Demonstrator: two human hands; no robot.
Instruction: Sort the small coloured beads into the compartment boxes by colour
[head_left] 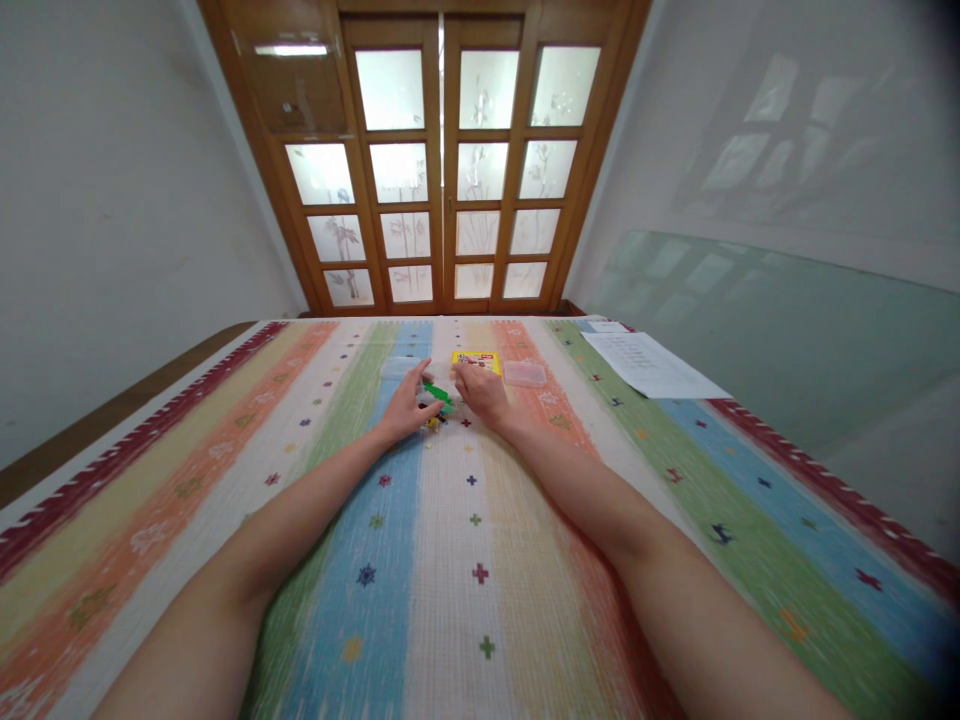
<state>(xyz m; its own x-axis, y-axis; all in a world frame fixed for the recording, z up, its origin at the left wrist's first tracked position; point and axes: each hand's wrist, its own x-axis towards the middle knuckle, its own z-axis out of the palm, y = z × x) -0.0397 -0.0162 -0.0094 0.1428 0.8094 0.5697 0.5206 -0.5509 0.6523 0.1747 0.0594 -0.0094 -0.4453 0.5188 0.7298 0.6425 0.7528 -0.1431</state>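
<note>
Far out over the striped cloth, my left hand (409, 408) has its thumb and forefinger spread apart. Between and just beyond them lie a bright green piece (437, 393) and small dark and yellow bits (433, 424), too small to name. I cannot tell whether the thumb touches the green piece. My right hand (481, 393) is closed, its fingers curled together in a pinch just right of the green piece. Whatever it pinches is too small to make out. Right behind it lies a yellow-edged printed card or box (477, 359), partly covered by the fingers.
A clear plastic tray or lid (525, 374) lies right of my right hand. Another clear container (399, 368) sits behind my left hand. Printed paper sheets (651, 364) rest at the table's right edge. Beyond the striped tablecloth (450, 580) stand wooden glass-paned doors (442, 230).
</note>
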